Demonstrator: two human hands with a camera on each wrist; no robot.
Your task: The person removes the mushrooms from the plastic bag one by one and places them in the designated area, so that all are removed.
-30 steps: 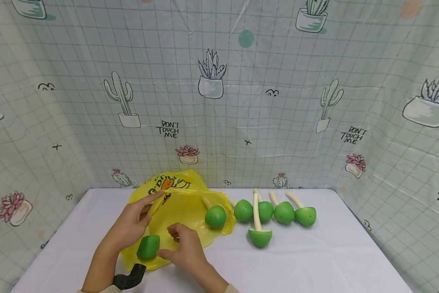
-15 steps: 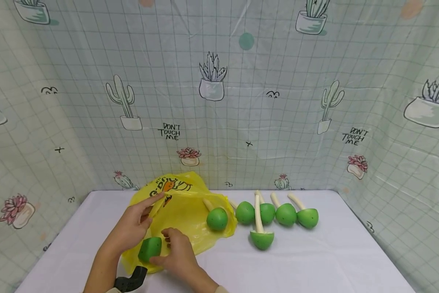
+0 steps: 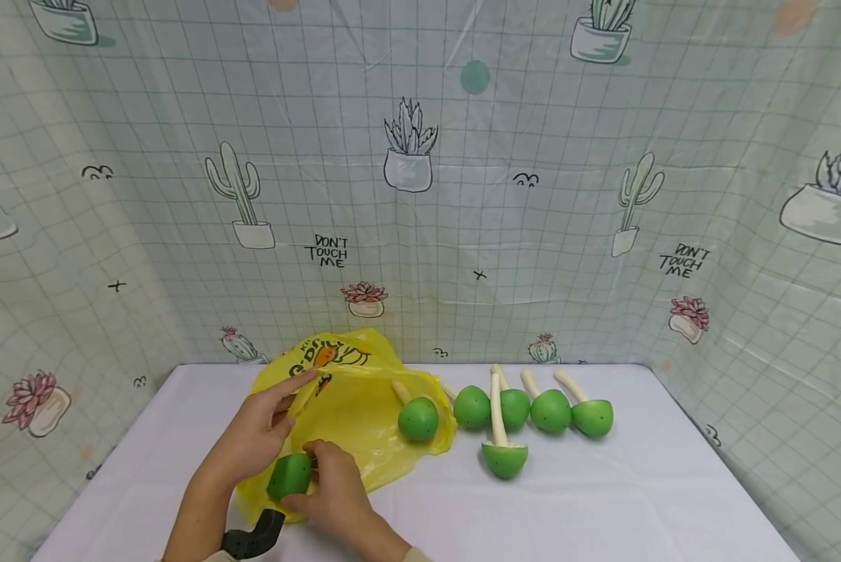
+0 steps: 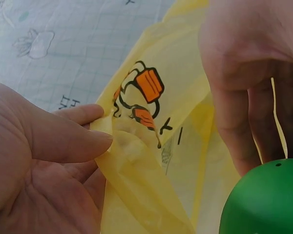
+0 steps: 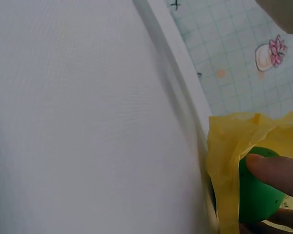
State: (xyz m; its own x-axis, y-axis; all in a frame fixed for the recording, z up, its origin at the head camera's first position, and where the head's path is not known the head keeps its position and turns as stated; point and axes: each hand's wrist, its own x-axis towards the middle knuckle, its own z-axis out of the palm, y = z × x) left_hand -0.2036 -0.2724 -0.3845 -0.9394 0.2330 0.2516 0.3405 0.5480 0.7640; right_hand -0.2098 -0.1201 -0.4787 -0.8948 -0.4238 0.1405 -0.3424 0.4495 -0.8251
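A yellow plastic bag (image 3: 350,425) lies spread with its mouth lifted on the left. My left hand (image 3: 255,433) pinches the bag's edge between thumb and fingers, plain in the left wrist view. Inside the bag's near left part is a green-capped toy mushroom (image 3: 289,477); its stem is hidden. My right hand (image 3: 339,492) grips this green cap, thumb (image 5: 271,170) on one side and fingers (image 4: 239,131) on the other. Farther right on the bag rests another green-capped mushroom (image 3: 417,419), its pale stem pointing back.
Right of the bag, several more green-capped mushrooms (image 3: 550,410) lie in a row on the white table (image 3: 603,507). One mushroom (image 3: 505,460) lies in front of them, stem pointing back. A patterned cloth (image 3: 420,234) hangs behind the table and along both sides.
My right hand has moved left to the green cap, its thumb and fingers closing round it. My left hand keeps its hold on the bag's edge.
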